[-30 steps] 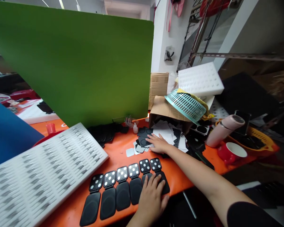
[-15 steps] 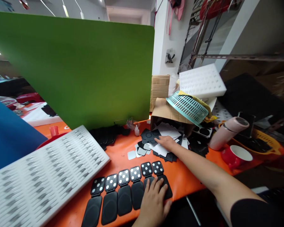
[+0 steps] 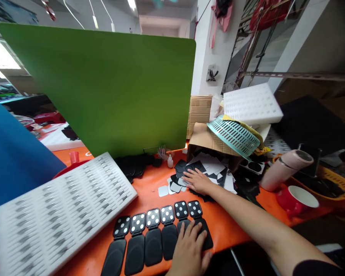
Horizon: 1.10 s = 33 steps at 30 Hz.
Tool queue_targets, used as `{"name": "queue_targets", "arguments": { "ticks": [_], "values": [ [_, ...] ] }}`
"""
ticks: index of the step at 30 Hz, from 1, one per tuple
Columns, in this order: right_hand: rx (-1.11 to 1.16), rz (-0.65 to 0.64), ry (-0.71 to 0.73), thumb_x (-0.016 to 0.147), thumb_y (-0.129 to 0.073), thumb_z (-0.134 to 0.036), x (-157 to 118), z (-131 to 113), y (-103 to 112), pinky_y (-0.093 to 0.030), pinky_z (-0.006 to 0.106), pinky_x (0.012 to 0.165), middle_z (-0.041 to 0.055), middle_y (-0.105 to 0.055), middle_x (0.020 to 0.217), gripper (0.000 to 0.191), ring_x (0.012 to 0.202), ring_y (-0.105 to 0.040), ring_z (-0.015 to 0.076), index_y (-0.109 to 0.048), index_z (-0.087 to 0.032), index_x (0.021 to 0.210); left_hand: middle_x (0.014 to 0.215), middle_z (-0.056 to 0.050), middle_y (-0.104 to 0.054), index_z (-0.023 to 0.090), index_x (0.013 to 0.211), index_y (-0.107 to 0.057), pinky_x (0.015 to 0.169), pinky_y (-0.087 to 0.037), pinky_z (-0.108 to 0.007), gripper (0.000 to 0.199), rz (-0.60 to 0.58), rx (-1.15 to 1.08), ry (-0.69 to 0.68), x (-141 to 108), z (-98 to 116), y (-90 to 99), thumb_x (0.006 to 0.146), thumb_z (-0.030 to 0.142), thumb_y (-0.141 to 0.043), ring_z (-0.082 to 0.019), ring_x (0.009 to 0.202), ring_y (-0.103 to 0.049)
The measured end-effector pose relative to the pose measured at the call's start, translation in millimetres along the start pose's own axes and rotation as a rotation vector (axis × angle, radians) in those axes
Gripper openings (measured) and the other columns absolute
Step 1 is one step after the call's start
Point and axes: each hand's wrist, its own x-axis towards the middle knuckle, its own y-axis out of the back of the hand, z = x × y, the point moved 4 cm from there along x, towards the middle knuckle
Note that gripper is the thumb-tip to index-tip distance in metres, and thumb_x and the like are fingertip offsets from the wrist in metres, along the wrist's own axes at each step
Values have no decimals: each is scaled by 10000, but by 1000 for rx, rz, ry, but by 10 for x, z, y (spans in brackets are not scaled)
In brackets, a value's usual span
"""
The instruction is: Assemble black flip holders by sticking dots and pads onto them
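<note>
- Six black cases [image 3: 153,245] lie open side by side, extending leftward from the left grip [image 3: 189,248]; the even row presumably keeps every dotted panel in easy reach.
- Left grip: palm down, fingers slightly parted, closed on nothing; it rests over the lower panels of the two rightmost cases, apparently steadying them.
- Loose sheets [image 3: 214,163] lie under and beyond the right grip [image 3: 199,182], with pale squares [image 3: 162,191] to its left, probably heaped there for quick picking.
- Right grip: fingers spread wide, palm down; whether a sheet is caught beneath, I cannot tell.
- Right forearm: stretched obliquely across the table [image 3: 227,226].
</note>
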Motion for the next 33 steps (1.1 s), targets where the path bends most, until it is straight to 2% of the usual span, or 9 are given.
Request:
{"name": "queue_targets", "arguments": {
  "ticks": [3, 7, 12, 15, 18, 21, 26, 30, 33],
  "values": [
    [67, 23, -149, 857, -364, -396, 68, 74, 3, -85, 453, 1019, 50, -496, 1230, 350, 1201, -322, 246, -557, -258, 1115, 1284, -6, -451, 291, 1211, -445, 967, -311, -505, 472, -19, -9, -10, 8, -15, -11, 794, 513, -442, -273, 1162, -401],
    [272, 125, -366, 837, -399, -354, 285, 147, 75, -291, 348, 934, 96, -583, 1046, 301, 1061, -458, 230, -613, -194, 977, 1275, 1, -462, 300, 1207, -444, 961, -319, -502, 495, 13, 1, -22, -5, -90, -155, 779, 549, -438, -278, 1155, -410],
    [469, 251, -456, 788, -453, -363, 966, -42, 50, -387, 268, 831, 78, -520, 1144, 461, 991, -519, 183, -430, -194, 1216, 1246, 27, -493, 317, 1189, -449, 975, -309, -449, 447, 199, 102, -92, -47, -230, -592, 793, 525, -445, -251, 1124, -442],
    [596, 279, -497, 726, -524, -377, 1298, -128, 14, -411, 308, 788, 102, -552, 1072, 439, 945, -543, 227, -516, -175, 1117, 1173, 71, -548, 361, 1110, -495, 986, -295, -408, 269, 348, 242, -111, -40, -301, -803, 844, 345, -460, -201, 1071, -488],
    [731, 291, -485, 742, -498, -389, 1362, -166, 17, -429, 323, 737, 82, -601, 941, 310, 860, -572, 228, -575, -180, 957, 1119, 77, -578, 356, 1051, -530, 1001, -263, -402, 219, 428, 307, -139, -28, -301, -792, 839, 335, -479, -186, 1031, -507],
    [851, 300, -458, 787, -427, -425, 1062, -189, 25, -452, 294, 664, 49, -612, 919, 318, 803, -586, 190, -516, -209, 1003, 1225, 57, -502, 323, 1149, -474, 1015, -234, -409, 365, 314, 213, -142, -39, -220, -559, 821, 480, -436, -203, 1109, -436],
    [1341, 194, -402, 790, -411, -530, -36, -288, -71, -367, 201, 407, 15, -608, 815, 445, 509, -531, 110, -375, -270, 1150, 1317, 5, -401, 283, 1250, -392, 1032, -178, -439, 484, 42, -4, -16, -67, -84, -108, 821, 508, -396, -227, 1216, -297],
    [1619, 260, -503, 730, -547, -504, -867, -285, -166, -191, 144, 343, -24, -572, 679, 484, 360, -332, 31, -377, -267, 1116, 1314, -17, -399, 270, 1240, -410, 1035, -154, -452, 481, -9, -59, 8, -55, -28, -15, 813, 490, -425, -236, 1225, -277],
    [1687, 330, -602, 713, -587, -476, -1212, -256, -284, -135, 132, 340, -45, -553, 605, 385, 335, -270, 13, -403, -244, 959, 1310, -16, -401, 267, 1228, -420, 1034, -157, -451, 474, -7, -65, 14, -55, -9, -29, 814, 497, -420, -234, 1230, -271]
  ]
}}
